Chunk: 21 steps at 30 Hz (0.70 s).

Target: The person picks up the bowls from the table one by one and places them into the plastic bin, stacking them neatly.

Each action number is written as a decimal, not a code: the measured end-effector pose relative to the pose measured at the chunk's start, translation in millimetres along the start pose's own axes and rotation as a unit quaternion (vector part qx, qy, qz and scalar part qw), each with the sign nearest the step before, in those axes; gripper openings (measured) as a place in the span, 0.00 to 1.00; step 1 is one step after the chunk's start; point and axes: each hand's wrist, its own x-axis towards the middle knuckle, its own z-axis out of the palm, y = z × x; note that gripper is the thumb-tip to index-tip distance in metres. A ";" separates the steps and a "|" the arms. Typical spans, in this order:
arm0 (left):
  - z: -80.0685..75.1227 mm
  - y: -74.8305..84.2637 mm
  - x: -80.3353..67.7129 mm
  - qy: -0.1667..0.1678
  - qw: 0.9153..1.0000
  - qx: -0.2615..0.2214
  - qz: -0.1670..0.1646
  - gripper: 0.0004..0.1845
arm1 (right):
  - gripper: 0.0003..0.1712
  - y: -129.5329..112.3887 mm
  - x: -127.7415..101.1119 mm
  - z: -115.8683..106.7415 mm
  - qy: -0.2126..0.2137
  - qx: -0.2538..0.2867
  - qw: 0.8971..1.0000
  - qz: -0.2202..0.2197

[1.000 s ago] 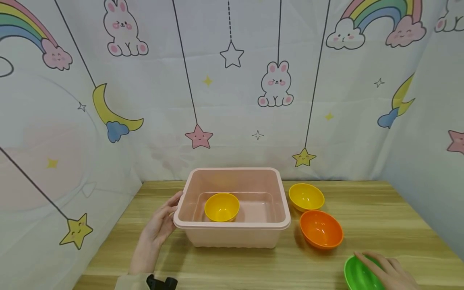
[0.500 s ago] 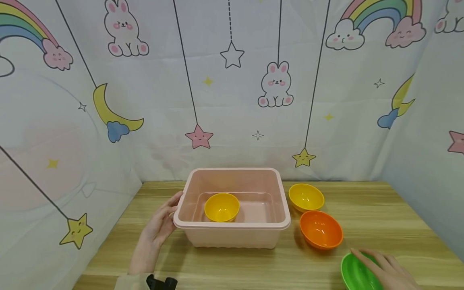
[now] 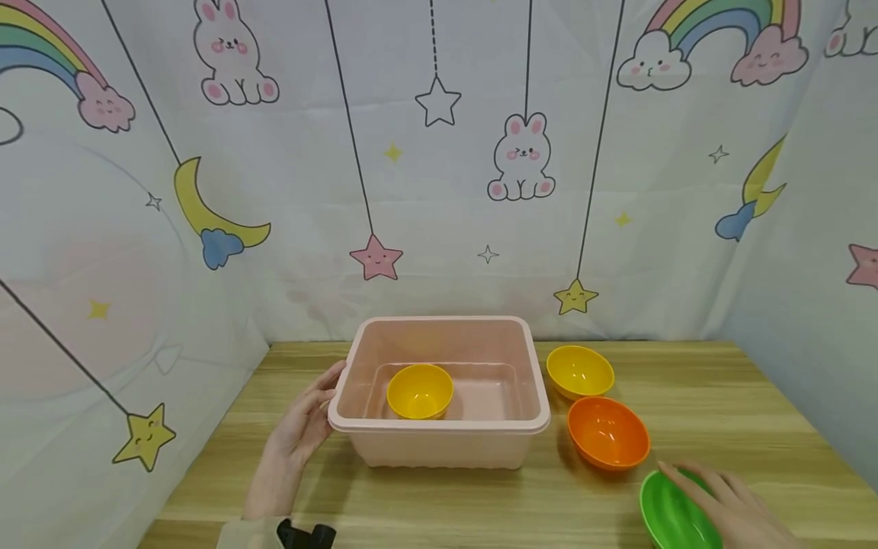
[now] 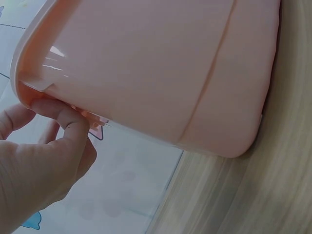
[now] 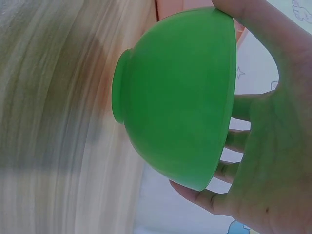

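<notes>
A pink plastic bin (image 3: 439,450) stands on the table with a yellow bowl (image 3: 420,391) inside it, on the left. My left hand (image 3: 300,427) holds the bin's left side; in the left wrist view its fingers (image 4: 61,111) curl under the rim. At the lower right, my right hand (image 3: 734,503) grips a green bowl (image 3: 672,515) by the rim. In the right wrist view the thumb is at one side of that bowl (image 5: 175,97) and the fingers at the other. Whether its foot touches the table I cannot tell.
Right of the bin, an orange bowl (image 3: 608,435) sits just in front of a second yellow bowl (image 3: 579,372). A patterned cloth (image 3: 439,191) hangs behind the wooden table (image 3: 727,412) and along both sides.
My right hand and the green bowl have shifted slightly left and away from me, toward the orange bowl. The left hand and the bin have stayed put.
</notes>
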 end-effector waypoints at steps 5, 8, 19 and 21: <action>0.3 0.1 0.2 0.004 1.000 -0.001 -0.003 0.25 | 0.68 -5.1 2.9 -8.5 -0.004 0.004 1.000 -0.001; 0.4 0.8 0.2 -0.002 1.000 -0.003 -0.002 0.25 | 0.69 -8.3 6.7 -14.4 -0.017 0.010 1.000 0.001; 0.4 1.7 0.8 -0.002 1.000 -0.007 -0.006 0.26 | 0.69 -13.6 13.7 -22.0 0.031 0.002 0.999 -0.038; 0.2 1.6 1.1 -0.005 1.000 -0.009 -0.006 0.26 | 0.69 -13.8 14.6 -22.9 0.028 0.006 0.999 -0.040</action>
